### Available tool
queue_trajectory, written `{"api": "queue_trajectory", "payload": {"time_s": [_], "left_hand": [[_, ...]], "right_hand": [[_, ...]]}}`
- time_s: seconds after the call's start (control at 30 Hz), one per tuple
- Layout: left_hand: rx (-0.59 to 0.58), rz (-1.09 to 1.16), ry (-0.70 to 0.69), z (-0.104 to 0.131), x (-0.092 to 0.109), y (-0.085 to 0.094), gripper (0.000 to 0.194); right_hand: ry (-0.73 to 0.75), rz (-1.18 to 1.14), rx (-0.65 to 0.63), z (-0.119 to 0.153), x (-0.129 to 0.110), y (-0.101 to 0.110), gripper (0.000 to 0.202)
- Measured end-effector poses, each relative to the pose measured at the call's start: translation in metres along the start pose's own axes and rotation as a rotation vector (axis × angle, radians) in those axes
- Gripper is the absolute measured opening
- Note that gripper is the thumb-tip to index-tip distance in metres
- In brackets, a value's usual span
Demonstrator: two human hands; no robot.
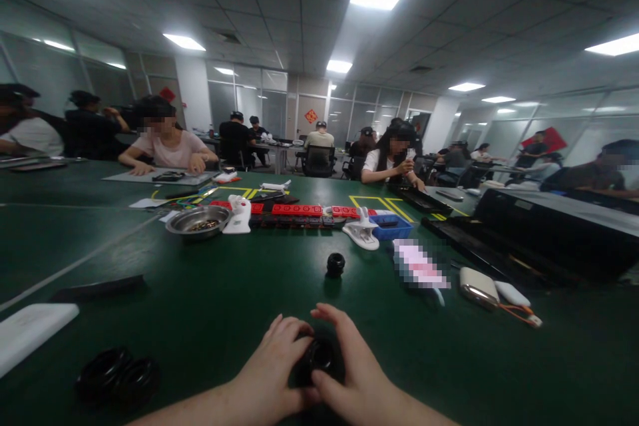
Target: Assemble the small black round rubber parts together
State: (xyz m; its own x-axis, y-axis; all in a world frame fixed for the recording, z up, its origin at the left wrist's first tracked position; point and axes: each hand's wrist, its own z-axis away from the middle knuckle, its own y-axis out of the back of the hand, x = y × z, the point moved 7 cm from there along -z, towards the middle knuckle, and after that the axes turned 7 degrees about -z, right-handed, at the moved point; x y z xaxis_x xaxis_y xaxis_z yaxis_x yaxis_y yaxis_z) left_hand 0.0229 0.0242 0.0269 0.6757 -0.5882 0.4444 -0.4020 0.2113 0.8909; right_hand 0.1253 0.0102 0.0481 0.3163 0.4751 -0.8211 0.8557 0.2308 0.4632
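Near the table's front edge, my left hand [277,366] and my right hand [352,363] curve around a black ring-shaped part [321,354] with a hole in its middle. The fingers of both hands are bent about its sides, the left on one side and the right on the other. Farther up the table stands a similar black part [335,265], touched by neither hand. At the lower left lie more black rings [137,379], close together.
Across the green table [200,306] are a metal bowl [198,221], white clamps [363,229], red strips [289,209] and a blue basket [394,226]. A power bank [478,286] and a black case [554,233] lie right. People sit beyond.
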Motion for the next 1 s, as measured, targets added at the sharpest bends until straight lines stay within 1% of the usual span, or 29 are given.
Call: {"api": "queue_trajectory", "payload": {"time_s": [0.07, 0.1, 0.17, 0.23, 0.3, 0.37, 0.43, 0.5, 0.57, 0.6, 0.67, 0.73, 0.8, 0.87, 0.93, 1.0], "left_hand": [[0.004, -0.001, 0.002, 0.000, 0.001, 0.000, 0.037], [0.004, 0.002, 0.000, 0.000, 0.001, 0.000, 0.036], [0.006, 0.008, -0.006, 0.000, 0.001, -0.001, 0.038], [0.015, 0.012, -0.009, 0.000, -0.001, -0.002, 0.045], [0.023, 0.011, -0.007, 0.000, -0.003, -0.002, 0.050], [0.015, 0.008, -0.010, 0.000, -0.003, -0.004, 0.048], [0.011, 0.003, -0.011, 0.000, -0.003, -0.003, 0.044], [0.016, -0.002, -0.009, 0.000, -0.002, -0.002, 0.041], [0.020, -0.005, -0.009, 0.000, -0.001, -0.001, 0.041], [0.017, -0.004, -0.010, 0.000, -0.001, -0.001, 0.043], [0.011, 0.004, -0.009, 0.000, -0.001, -0.002, 0.048], [0.010, 0.009, -0.011, -0.001, -0.002, -0.003, 0.049], [0.011, 0.007, -0.018, -0.001, -0.002, -0.003, 0.045], [0.016, 0.000, -0.018, 0.000, -0.001, -0.002, 0.042], [0.021, -0.006, -0.012, 0.000, 0.000, 0.000, 0.039], [0.021, -0.008, -0.012, 0.000, 0.001, 0.001, 0.035]], "right_hand": [[-0.073, 0.046, 0.074, -0.001, 0.006, 0.001, 0.065], [-0.099, 0.059, 0.088, -0.002, 0.007, 0.000, 0.062], [-0.113, 0.050, 0.074, -0.002, 0.007, -0.001, 0.053], [-0.068, -0.003, 0.023, -0.002, 0.002, -0.003, 0.048], [-0.011, -0.091, -0.049, -0.001, -0.003, -0.005, 0.056], [0.009, -0.146, -0.070, -0.001, -0.005, -0.005, 0.065], [-0.021, -0.110, -0.007, -0.001, -0.003, -0.001, 0.066], [-0.084, -0.005, 0.062, -0.002, 0.002, 0.001, 0.061], [-0.139, 0.076, 0.069, -0.002, 0.006, 0.000, 0.055], [-0.135, 0.093, 0.053, -0.002, 0.007, -0.001, 0.052], [-0.054, 0.079, -0.013, -0.002, 0.002, -0.004, 0.051], [0.056, 0.039, -0.105, 0.000, -0.004, -0.007, 0.064], [0.104, 0.037, -0.139, 0.001, -0.007, -0.006, 0.074], [0.074, 0.084, -0.079, 0.000, -0.006, -0.001, 0.074], [-0.001, 0.135, 0.017, -0.001, -0.003, 0.004, 0.069], [-0.080, 0.164, 0.083, -0.002, 0.002, 0.005, 0.061]]}}
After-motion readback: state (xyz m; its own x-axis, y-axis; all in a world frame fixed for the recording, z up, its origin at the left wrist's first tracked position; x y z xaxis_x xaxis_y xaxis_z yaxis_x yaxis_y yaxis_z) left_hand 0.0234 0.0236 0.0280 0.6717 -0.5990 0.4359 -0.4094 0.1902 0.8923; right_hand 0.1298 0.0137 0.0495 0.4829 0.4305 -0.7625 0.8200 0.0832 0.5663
